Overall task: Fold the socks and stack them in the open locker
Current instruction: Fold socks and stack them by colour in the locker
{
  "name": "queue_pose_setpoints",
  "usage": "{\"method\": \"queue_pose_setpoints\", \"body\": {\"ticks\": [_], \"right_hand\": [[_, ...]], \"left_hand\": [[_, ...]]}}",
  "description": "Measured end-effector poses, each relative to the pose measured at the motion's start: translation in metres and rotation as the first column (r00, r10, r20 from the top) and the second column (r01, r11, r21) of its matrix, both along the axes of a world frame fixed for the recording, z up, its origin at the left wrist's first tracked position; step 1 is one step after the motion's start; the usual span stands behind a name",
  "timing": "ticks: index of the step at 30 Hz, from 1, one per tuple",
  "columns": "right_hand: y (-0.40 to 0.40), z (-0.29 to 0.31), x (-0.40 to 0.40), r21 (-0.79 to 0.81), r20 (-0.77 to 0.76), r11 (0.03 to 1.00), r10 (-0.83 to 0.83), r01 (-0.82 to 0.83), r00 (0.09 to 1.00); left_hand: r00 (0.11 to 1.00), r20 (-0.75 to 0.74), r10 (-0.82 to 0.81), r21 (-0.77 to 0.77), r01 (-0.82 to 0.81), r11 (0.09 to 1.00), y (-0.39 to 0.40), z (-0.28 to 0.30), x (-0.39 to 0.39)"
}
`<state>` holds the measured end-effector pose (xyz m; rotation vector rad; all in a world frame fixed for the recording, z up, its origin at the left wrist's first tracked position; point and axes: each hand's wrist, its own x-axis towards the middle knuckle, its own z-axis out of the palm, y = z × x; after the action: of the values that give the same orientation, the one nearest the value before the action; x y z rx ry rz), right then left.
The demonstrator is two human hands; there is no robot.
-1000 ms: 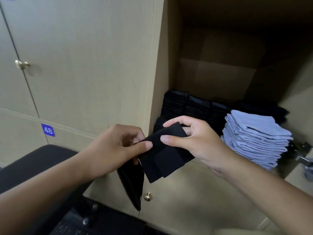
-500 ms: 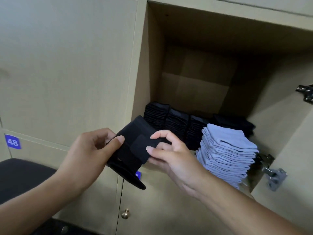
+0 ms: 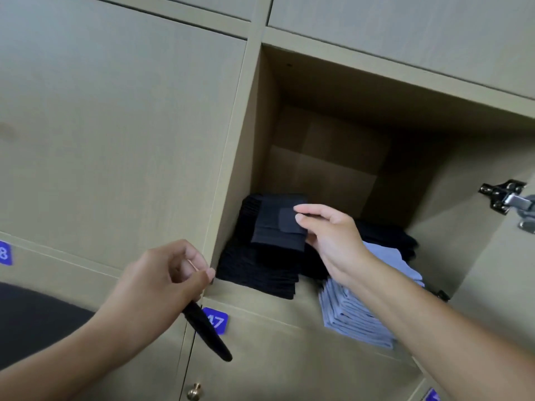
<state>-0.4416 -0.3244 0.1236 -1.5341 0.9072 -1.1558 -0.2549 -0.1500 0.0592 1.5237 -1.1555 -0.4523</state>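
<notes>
My right hand (image 3: pixel 330 241) reaches into the open locker (image 3: pixel 260 146) and pinches a folded black sock (image 3: pixel 275 227) by its right edge, just above the front black stack (image 3: pixel 260 273). More black stacks (image 3: pixel 385 238) stand behind it. A stack of folded light-blue socks (image 3: pixel 356 319) sits at the locker's front right, partly hidden by my right forearm. My left hand (image 3: pixel 162 282) is outside the locker at its lower left corner, fingers curled round another black sock (image 3: pixel 208 334) that hangs down below it.
Closed locker doors (image 3: pixel 115 140) fill the left, with a blue number label 47 (image 3: pixel 215 321) and a brass knob (image 3: pixel 193 392) on the locker below. The open door's metal hinge (image 3: pixel 509 198) sticks out at the right. A dark chair (image 3: pixel 37 319) is at lower left.
My right hand took the folded black sock away from my left hand and carried it up into the locker over the front black stack. My left hand stayed low with the other sock.
</notes>
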Motion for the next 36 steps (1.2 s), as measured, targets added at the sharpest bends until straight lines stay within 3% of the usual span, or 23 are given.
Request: {"method": "queue_pose_setpoints", "body": {"ticks": [7, 14, 21, 28, 36], "right_hand": [[-0.079, 0.039, -0.017, 0.041, -0.060, 0.993, -0.108, 0.111, 0.992], [-0.121, 0.030, -0.008, 0.096, -0.099, 0.979, -0.172, 0.181, 0.980], [-0.138, 0.019, 0.004, 0.148, -0.148, 0.969, -0.177, 0.199, 0.973], [-0.151, 0.015, 0.006, 0.142, -0.358, 0.970, -0.136, 0.198, 0.924], [-0.155, 0.017, 0.003, 0.103, -0.402, 0.975, -0.140, 0.197, 0.905]], "left_hand": [[0.999, 0.042, 0.008, -0.009, -0.008, 1.000, 0.000, 0.002, -0.002], [0.999, 0.049, -0.008, -0.003, 0.008, 1.000, -0.007, -0.001, -0.002], [0.997, 0.071, -0.026, 0.009, 0.025, 1.000, -0.013, -0.004, -0.006], [0.998, 0.050, -0.043, 0.023, 0.042, 0.999, -0.014, -0.004, -0.007], [0.998, 0.050, -0.039, 0.029, 0.038, 0.999, -0.015, -0.002, -0.009]]}}
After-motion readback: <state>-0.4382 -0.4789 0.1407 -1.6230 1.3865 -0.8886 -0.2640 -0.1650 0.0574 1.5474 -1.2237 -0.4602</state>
